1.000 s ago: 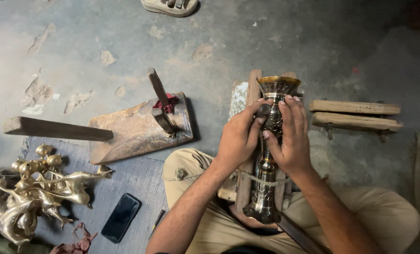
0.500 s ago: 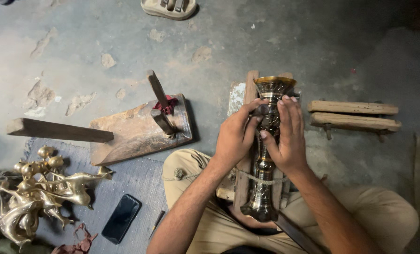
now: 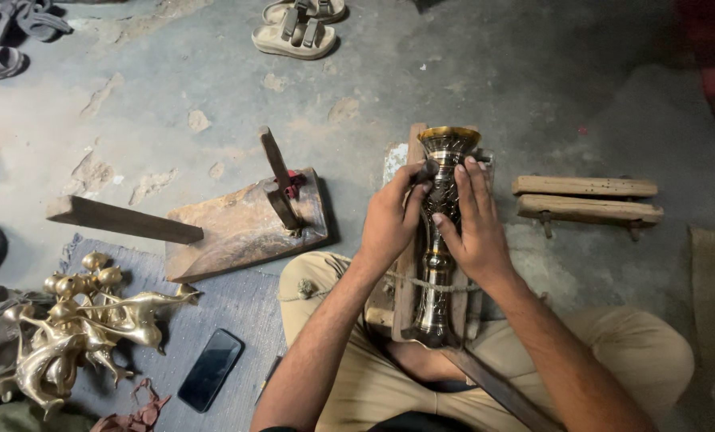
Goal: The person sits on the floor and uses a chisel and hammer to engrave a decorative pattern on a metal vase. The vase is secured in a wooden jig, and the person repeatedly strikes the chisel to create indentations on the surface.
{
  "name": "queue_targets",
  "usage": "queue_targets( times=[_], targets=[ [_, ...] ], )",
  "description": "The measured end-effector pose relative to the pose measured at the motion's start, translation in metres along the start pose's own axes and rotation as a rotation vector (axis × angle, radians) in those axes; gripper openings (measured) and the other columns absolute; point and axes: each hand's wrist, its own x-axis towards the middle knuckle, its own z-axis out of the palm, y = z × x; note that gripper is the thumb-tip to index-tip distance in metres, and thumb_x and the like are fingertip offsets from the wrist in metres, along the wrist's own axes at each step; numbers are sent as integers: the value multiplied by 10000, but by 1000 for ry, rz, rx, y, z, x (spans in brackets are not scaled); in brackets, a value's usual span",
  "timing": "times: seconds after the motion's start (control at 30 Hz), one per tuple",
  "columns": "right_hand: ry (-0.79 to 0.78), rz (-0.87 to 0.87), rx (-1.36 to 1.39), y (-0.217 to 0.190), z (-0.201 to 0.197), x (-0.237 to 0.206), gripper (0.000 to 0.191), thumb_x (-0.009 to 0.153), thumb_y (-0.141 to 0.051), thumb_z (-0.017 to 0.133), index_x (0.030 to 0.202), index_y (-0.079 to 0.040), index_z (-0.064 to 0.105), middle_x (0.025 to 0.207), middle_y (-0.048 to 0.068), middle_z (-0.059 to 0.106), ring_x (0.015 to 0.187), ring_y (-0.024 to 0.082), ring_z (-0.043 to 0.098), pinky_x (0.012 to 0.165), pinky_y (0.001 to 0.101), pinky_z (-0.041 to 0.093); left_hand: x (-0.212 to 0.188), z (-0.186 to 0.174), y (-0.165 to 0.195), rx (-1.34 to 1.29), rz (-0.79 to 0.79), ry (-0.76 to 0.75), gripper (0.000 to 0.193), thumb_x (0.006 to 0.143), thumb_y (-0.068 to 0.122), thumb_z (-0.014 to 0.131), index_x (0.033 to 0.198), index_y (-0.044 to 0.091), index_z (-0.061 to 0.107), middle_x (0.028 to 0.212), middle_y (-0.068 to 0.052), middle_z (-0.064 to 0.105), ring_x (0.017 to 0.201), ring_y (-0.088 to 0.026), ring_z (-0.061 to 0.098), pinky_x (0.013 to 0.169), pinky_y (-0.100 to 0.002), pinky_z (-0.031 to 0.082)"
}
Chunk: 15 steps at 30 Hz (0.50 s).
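A tall dark metal vase (image 3: pixel 440 160) with a brass rim lies lengthwise on a wooden cradle (image 3: pixel 401 276) between my knees, tied down with string. My left hand (image 3: pixel 391 218) is curled near the vase's upper neck, pinching a small dark tool against the patterned surface. My right hand (image 3: pixel 470 224) lies flat over the vase body, fingers stretched toward the rim, steadying it. The vase's foot points toward my lap.
A wooden block with a clamp bar (image 3: pixel 249 220) sits to the left, a plank (image 3: pixel 124 219) beside it. Brass figurines (image 3: pixel 77 328) and a dark phone (image 3: pixel 211 369) lie on a grey mat lower left. Two wooden bars (image 3: pixel 588 198) rest at right. Sandals (image 3: pixel 296 28) are at the top.
Both hands have shifted slightly along the vase's neck; the left hand has closed tighter on the small tool. The vase stays in its cradle.
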Motion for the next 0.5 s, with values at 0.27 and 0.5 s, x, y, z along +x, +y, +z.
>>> queue_targets(
  times=[0.27,0.5],
  targets=[
    [-18,24,-62,3,9,20,790,1059,-437,530,1671,-126,139,1743,177,134,1624,385,115,1313,558,218,14,3,-26,21,-24,-23,274,1034,96,588,1303,45,571,1085,-159,769,1016,-292,781,829,-388,620],
    [-151,193,-81,-4,-30,-4,776,973,-377,599,1599,-56,270,1611,233,394,1443,383,444,1168,549,392,35,-17,-62,80,36,-37,255,1045,133,622,1286,50,622,1132,-151,772,1013,-241,768,885,-354,619]
  ],
)
